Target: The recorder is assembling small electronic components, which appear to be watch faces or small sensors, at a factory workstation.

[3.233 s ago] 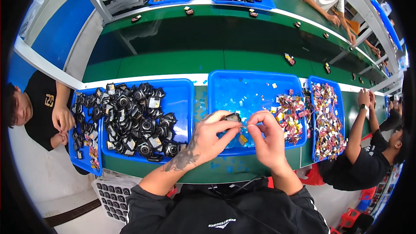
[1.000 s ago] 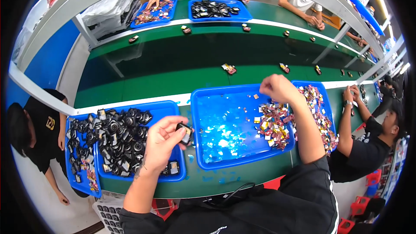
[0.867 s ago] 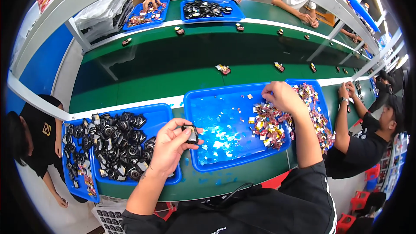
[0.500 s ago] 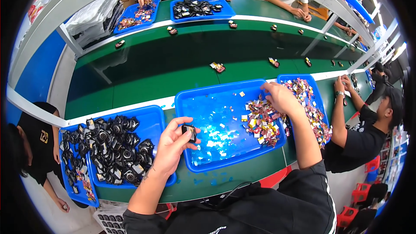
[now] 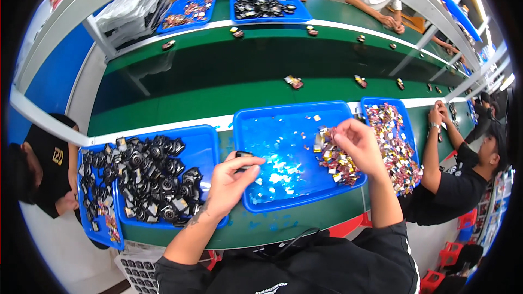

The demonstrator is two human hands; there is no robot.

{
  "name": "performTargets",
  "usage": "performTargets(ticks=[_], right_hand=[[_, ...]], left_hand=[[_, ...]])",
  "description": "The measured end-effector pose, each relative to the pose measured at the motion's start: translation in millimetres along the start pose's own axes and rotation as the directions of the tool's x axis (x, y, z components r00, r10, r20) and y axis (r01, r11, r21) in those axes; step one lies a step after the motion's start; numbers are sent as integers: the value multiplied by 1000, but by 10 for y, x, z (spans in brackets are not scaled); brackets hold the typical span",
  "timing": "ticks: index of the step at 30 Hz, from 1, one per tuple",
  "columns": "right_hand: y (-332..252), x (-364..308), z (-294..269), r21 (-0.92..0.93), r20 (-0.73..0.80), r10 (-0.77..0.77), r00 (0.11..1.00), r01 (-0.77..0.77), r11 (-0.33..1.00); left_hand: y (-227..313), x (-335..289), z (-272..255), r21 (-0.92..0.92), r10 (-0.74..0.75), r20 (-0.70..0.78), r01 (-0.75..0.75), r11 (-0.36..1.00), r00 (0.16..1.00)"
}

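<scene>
My left hand (image 5: 234, 178) is closed round a small black plastic part (image 5: 243, 155), mostly hidden by the fingers, over the left side of a blue tray (image 5: 297, 202). My right hand (image 5: 358, 144) is over the right side of this tray, thumb and fingers pinched together. Whatever lies between those fingertips is too small to tell. Beside and below them is a heap of small shiny packets (image 5: 339, 164) in red, yellow and white. Bits of blue film (image 5: 278, 171) lie scattered across the tray's left and middle.
To the left, a blue tray holds black watch-like pieces (image 5: 158, 179). Another tray of small packets (image 5: 393, 147) stands right. Beyond, packets (image 5: 294, 81) lie along the green belt (image 5: 218, 84). A grey metal frame (image 5: 43, 125) arches overhead. Co-workers' hands (image 5: 395, 23) are across and alongside.
My left hand has turned, hiding more of the black part. My right hand has come down and nearer to the packet heap, its fingers pinching. The whole view has shifted slightly.
</scene>
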State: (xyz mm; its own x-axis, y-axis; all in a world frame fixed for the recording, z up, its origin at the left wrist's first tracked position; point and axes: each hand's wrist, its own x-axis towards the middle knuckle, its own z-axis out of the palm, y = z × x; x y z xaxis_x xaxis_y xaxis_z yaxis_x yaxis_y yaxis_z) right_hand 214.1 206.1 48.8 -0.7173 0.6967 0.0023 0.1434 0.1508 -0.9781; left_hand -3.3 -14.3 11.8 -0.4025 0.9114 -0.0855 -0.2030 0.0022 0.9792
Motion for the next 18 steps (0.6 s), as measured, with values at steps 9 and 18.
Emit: performTargets(ticks=[9,18], right_hand=[[-85,-387,885,320,206,144,968,-206,925],[-114,-399,1131,458,220,29,975,-129,880]], left_hand=[[-21,-37,225,265,174,22,-173,949,985],[-155,-67,171,-305,-127,32,131,943,991]])
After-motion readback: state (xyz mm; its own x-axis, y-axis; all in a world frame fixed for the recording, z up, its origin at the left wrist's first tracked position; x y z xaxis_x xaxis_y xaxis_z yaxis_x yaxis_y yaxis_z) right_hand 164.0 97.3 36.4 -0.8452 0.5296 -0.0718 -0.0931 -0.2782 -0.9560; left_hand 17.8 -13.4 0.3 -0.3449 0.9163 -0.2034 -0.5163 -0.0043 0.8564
